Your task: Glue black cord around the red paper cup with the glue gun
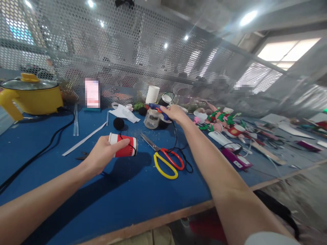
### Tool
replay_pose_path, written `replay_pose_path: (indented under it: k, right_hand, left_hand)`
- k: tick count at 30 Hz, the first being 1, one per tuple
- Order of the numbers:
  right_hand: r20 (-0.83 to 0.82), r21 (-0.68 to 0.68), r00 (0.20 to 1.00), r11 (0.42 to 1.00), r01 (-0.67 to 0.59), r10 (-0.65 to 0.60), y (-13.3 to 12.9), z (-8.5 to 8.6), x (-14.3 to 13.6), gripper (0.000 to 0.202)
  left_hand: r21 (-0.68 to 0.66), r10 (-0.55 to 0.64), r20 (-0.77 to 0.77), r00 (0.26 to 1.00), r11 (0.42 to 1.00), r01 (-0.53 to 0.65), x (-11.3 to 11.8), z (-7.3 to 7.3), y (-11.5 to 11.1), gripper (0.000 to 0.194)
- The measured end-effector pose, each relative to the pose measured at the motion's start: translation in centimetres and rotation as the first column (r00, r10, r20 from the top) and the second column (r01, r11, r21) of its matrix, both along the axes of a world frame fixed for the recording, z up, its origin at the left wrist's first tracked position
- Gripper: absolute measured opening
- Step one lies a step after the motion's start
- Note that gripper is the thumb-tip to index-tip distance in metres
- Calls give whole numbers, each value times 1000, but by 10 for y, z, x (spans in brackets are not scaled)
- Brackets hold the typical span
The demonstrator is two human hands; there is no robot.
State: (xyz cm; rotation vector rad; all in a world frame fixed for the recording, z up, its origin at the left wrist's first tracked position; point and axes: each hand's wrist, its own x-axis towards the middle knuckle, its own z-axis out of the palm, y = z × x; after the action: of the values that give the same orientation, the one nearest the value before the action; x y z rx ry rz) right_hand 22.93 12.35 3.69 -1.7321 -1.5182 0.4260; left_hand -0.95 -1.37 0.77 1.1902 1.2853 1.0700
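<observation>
My left hand (100,153) is closed round a red and white paper cup (124,144), tipped on its side with a black strand across it. Just behind the cup lies a small black ball (119,124). My right hand (174,113) reaches far forward, its fingers closed on a blue glue gun (166,117) above a clear jar (152,120). The glue gun's tip is hard to make out. Scissors (162,151) with one yellow and one red handle lie open on the table between my arms, beside a black cord (187,165).
Yellow electric pot (38,98) stands at the left, its black cable crossing the blue table (163,200). White strips, stacked paper cups (152,94) and a propped phone (92,93) lie farther back. Craft pieces and a purple power strip (236,160) crowd the right, before a perforated metal screen (122,51).
</observation>
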Motion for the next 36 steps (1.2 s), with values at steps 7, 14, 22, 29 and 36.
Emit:
replay_pose_path:
  k: [7, 14, 22, 29, 36]
  right_hand:
    - [-306, -94, 950, 991, -98, 64, 3, -18, -4, 21]
    - [-419, 114, 892, 984, -135, 171, -30, -14, -18, 10]
    - [-385, 68, 757, 835, -547, 528, -122, -4, -29, 16]
    - [-158, -33, 857, 865, -501, 491, -147, -17, -32, 22]
    - [102, 27, 861, 864, -503, 498, -157, -14, -34, 27]
  left_hand:
    - [-66, 0, 183, 983, 998, 12, 0, -1, 7, 15]
    - [-166, 20, 304, 952, 986, 32, -2, -2, 11, 18]
    - [-45, 38, 176, 984, 999, -31, -1, -1, 9, 18]
    - [20, 33, 48, 998, 999, -34, -3, 5, 7, 17]
    - [25, 67, 42, 997, 997, -68, -1, 12, 6, 19]
